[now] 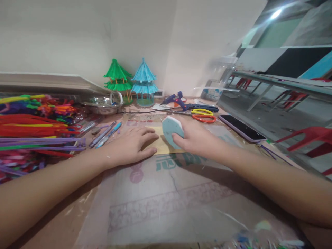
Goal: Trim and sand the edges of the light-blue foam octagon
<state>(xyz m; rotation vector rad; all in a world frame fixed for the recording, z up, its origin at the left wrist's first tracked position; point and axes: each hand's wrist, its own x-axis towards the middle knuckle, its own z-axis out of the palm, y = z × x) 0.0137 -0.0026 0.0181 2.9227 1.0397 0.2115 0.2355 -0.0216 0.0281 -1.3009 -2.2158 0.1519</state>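
Note:
My right hand grips a light blue foam piece with cut corners and a white edge, thumb on its face, tilted up on its side. Under it lies a strip of yellow paper or card. My left hand rests on the strip's left part, palm down, fingers stretched out and apart. Both lie on a translucent printed plastic sheet. Left of my left hand are several pens. Beyond the right hand lie scissors with yellow and orange handles.
Bundles of colourful pipe cleaners fill the left. At the back stand a metal bowl, a green pagoda model, a blue one and a glue gun. A phone lies at right; scraps litter the near edge.

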